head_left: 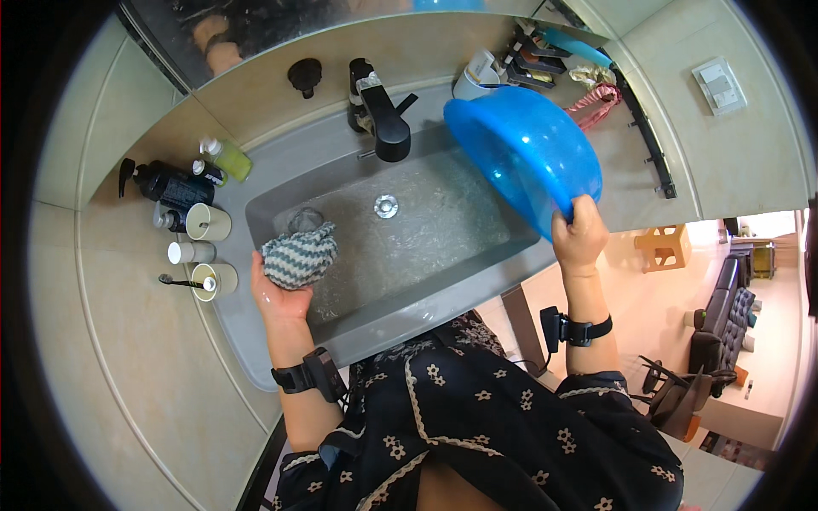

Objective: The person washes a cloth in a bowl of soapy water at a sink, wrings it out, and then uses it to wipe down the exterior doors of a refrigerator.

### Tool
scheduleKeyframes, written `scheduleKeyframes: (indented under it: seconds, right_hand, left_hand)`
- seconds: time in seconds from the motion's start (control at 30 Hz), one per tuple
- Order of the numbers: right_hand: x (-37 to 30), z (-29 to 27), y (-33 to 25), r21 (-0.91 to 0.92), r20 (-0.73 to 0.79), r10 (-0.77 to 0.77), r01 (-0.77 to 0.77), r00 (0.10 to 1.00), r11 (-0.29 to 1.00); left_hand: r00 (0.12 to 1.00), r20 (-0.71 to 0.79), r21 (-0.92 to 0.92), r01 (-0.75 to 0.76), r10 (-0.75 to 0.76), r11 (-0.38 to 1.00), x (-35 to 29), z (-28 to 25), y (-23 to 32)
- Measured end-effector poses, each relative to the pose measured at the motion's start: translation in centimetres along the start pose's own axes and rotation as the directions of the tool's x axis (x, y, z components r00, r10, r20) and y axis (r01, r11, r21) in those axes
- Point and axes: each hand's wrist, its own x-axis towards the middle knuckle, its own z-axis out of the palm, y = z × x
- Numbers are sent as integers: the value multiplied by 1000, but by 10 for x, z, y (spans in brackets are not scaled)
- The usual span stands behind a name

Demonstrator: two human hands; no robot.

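Observation:
My left hand (279, 294) holds a bunched blue-and-white striped cloth (298, 254) over the left end of a grey sink (281, 183). My right hand (579, 237) grips the rim of a blue plastic basin (521, 149), which is tilted up on its edge over the sink's right side. Wet foam or water covers the sink bottom around the drain (386, 205). A black faucet (381, 115) stands behind the sink, left of the basin.
On the counter at left stand cups (209, 221), a cup with a toothbrush (213, 279), a dark pump bottle (166, 185) and a green bottle (230, 157). A pink basket (596, 102) and small items sit at the back right. A mirror runs along the top.

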Motion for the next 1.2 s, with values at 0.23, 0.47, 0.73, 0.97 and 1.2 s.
scheduleKeyframes:
  seconds: [0.23, 0.47, 0.73, 0.97, 1.2]
  right_hand:
    - [-7, 32, 15, 516, 260, 708, -714, 656, 473]
    - [-87, 138, 29, 467, 795, 509, -869, 331, -164]
    - [0, 160, -14, 103, 661, 184, -331, 728, 938]
    - [111, 228, -117, 458, 698, -192, -224, 690, 860]
    - [67, 204, -80, 403, 610, -33, -274, 792, 873]
  left_hand:
    - [1000, -9, -1, -2, 2, 1000, -6, 2, -4]
    - [972, 194, 51, 124, -132, 991, -6, 26, -35]
    - [642, 765, 613, -751, -54, -246, 15, 52, -84]
    - [734, 675, 726, -679, 78, 109, 36, 31, -77]
    - [795, 586, 810, -570, 159, -136, 51, 59, -112]
